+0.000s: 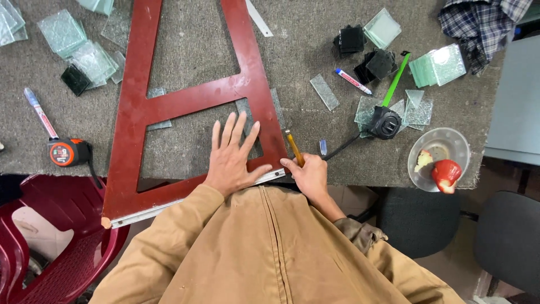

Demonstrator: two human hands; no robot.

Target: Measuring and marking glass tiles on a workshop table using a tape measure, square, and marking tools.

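Nearest to us is our tan jacket, its zip running up toward the table edge. Just past it, our left hand lies flat with fingers spread, released and gripping nothing, pressing on the lower corner of the red wooden T-square. Under that corner sits a sheet of textured glass, mostly hidden by the square and the hand. Our right hand is closed around a yellow-handled glass cutter, held just beside the square's right edge; whether its tip touches the glass we cannot quite tell.

Further right of the square lie a narrow glass strip, a red-and-blue marker, and a black tape measure with a green blade, resting on small glass offcuts. Beyond that, near the table's corner, a clear bowl holds a bitten red apple. Left of the square we see an orange tape measure, a second marker and stacked glass squares.
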